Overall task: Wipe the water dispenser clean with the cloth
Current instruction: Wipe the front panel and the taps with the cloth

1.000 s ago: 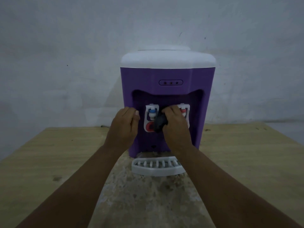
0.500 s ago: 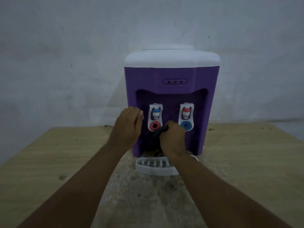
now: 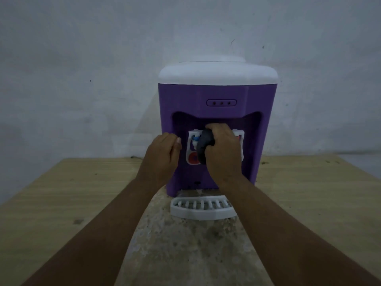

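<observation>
Risen since half a second ago: right hand [image 3: 223,150], from low in the recess up between the taps, clenched around dark cloth [image 3: 204,145]. At 9 o'clock of it, left hand [image 3: 162,156], curled, gripping water dispenser [image 3: 216,96] edge. Nearer, at 6 o'clock, drip tray [image 3: 203,209] on table [image 3: 61,193]. Farthest, wall.

Dispenser [image 3: 216,96] on tabletop [image 3: 61,203] against wall [image 3: 82,58], drip tray [image 3: 203,207] in front, my hands between taps: left hand [image 3: 160,157], right hand [image 3: 222,149] holding cloth [image 3: 204,143].
</observation>
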`<state>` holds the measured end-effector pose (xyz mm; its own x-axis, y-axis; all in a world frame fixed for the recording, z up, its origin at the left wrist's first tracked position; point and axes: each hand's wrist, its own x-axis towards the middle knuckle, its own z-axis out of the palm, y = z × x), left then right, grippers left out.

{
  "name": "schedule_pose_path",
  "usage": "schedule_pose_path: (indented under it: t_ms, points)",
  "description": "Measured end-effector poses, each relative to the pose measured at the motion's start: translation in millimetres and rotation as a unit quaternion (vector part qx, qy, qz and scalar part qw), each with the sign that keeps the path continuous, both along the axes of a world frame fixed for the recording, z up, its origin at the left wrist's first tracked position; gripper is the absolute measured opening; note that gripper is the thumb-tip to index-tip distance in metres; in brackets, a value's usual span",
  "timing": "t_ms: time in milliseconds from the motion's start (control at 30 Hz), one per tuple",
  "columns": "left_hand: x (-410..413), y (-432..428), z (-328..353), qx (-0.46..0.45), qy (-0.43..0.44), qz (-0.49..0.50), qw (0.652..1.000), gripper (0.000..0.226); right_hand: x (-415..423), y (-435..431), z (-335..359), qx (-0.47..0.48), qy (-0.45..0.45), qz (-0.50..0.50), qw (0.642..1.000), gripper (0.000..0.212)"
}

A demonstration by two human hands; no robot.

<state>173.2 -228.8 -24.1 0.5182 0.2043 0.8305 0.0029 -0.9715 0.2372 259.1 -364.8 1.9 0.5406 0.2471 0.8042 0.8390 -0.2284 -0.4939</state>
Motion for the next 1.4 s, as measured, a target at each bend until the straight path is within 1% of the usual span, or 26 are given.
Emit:
schedule_pose_path:
  t_ms: [67, 133, 200, 267, 300, 333, 400, 500, 567, 633, 700, 733, 767, 800, 867, 900, 933, 1000, 1067, 1100, 1133, 1200, 1267, 1367, 1400]
  points:
    - [0.8, 1.2, -0.3, 0.0, 0.0, 0.005, 1.0, 0.028, -1.6, 0.5, -1.5, -0.018, -0.015, 0.022, 0.999, 0.037]
    - [1.7, 1.1, -0.4, 0.002, 0.001, 0.009, 1.0, 0.029, -2.0, 0.8, 2.8, -0.032, -0.01, 0.033, 0.999, 0.031]
    - [2.2, 1.4, -0.6, 0.005, 0.005, 0.012, 1.0, 0.03, -1.3, 0.7, 9.5, -0.048, 0.027, 0.025, 0.998, 0.027]
    - [1.7, 1.4, -0.5, 0.006, 0.005, 0.014, 1.0, 0.031, 3.2, -0.1, 15.3, -0.061, 0.084, -0.013, 0.995, 0.025]
    - [1.4, 1.0, -0.6, 0.006, 0.006, 0.015, 1.0, 0.03, 5.7, -1.0, 16.7, -0.07, 0.095, -0.028, 0.993, 0.024]
    - [1.3, 1.1, -0.6, 0.006, 0.007, 0.014, 1.0, 0.03, 7.3, -1.4, 17.2, -0.08, 0.091, -0.032, 0.992, 0.023]
    - [1.4, 1.4, -0.6, 0.006, 0.005, 0.013, 1.0, 0.03, 5.5, -2.5, 16.8, -0.102, 0.06, -0.004, 0.993, 0.021]
    - [3.3, 1.3, -1.0, 0.007, 0.004, 0.015, 1.0, 0.029, 2.2, -4.3, 15.1, -0.098, 0.037, 0.023, 0.994, 0.02]
    - [4.8, 1.8, -1.3, 0.009, 0.003, 0.016, 1.0, 0.028, 3.7, -3.5, 16.8, -0.1, 0.038, 0.006, 0.994, 0.022]
    - [5.3, 1.8, -1.0, 0.012, 0.001, 0.018, 1.0, 0.028, 5.8, -1.3, 17.9, -0.116, 0.044, -0.037, 0.992, 0.022]
    - [5.9, 2.0, -0.8, 0.012, 0.002, 0.018, 1.0, 0.028, 3.7, 2.0, 17.0, -0.092, 0.076, -0.069, 0.99, 0.02]
    - [6.0, 2.6, -0.5, 0.012, 0.004, 0.019, 1.0, 0.028, 0.5, 4.5, 15.2, -0.075, 0.086, -0.065, 0.991, 0.019]
    - [5.6, 2.7, 0.2, 0.016, 0.005, 0.021, 1.0, 0.027, -3.1, 6.6, 12.6, -0.058, 0.073, -0.049, 0.994, 0.018]
    - [5.4, 2.4, 1.2, 0.021, 0.006, 0.022, 1.0, 0.026, -7.0, 8.8, 10.2, -0.053, 0.034, -0.03, 0.998, 0.019]
    - [4.8, 1.5, 4.1, 0.025, 0.012, 0.019, 0.999, 0.023, -11.3, 12.2, 6.8, -0.08, -0.057, -0.003, 0.995, 0.026]
    - [4.6, 0.9, 5.3, 0.026, 0.015, 0.016, 0.999, 0.019, -11.0, 13.0, 6.0, -0.097, -0.081, -0.001, 0.992, 0.031]
    - [5.3, 0.4, 5.6, 0.029, 0.017, 0.015, 0.999, 0.016, -9.4, 12.8, 6.4, -0.112, -0.085, -0.004, 0.99, 0.033]
    - [7.3, 0.8, 4.1, 0.029, 0.02, 0.022, 0.999, 0.011, -4.7, 11.7, 8.8, -0.121, -0.043, -0.006, 0.992, 0.03]
    - [9.2, -0.3, 2.4, 0.018, 0.025, 0.03, 0.999, 0.021, -0.3, 12.2, 13.8, -0.102, 0.041, -0.012, 0.994, 0.016]
    - [9.8, -0.9, 2.2, 0.016, 0.024, 0.029, 0.999, 0.025, 0.5, 13.2, 16.6, -0.097, 0.066, -0.017, 0.993, 0.013]
    - [10.5, -1.1, 2.3, 0.016, 0.023, 0.026, 0.999, 0.028, -1.4, 14.2, 18.7, -0.106, 0.063, -0.024, 0.992, 0.013]
    - [11.4, -0.8, 2.8, 0.02, 0.024, 0.033, 0.999, 0.031, -6.9, 14.0, 18.7, -0.142, 0.029, -0.011, 0.989, 0.025]
    - [12.4, -0.5, 2.5, 0.022, 0.022, 0.039, 0.999, 0.024, -6.0, 8.5, 18.2, -0.144, 0.042, 0.014, 0.989, 0.031]
    - [11.5, -1.5, 3.4, 0.02, 0.009, 0.026, 0.999, 0.015, 2.3, 8.3, 17.1, -0.113, 0.091, 0.032, 0.989, 0.016]
    - [11.5, -2.0, 3.4, 0.017, 0.007, 0.023, 1.0, 0.014, 4.5, 10.0, 17.9, -0.115, 0.1, 0.027, 0.988, 0.016]
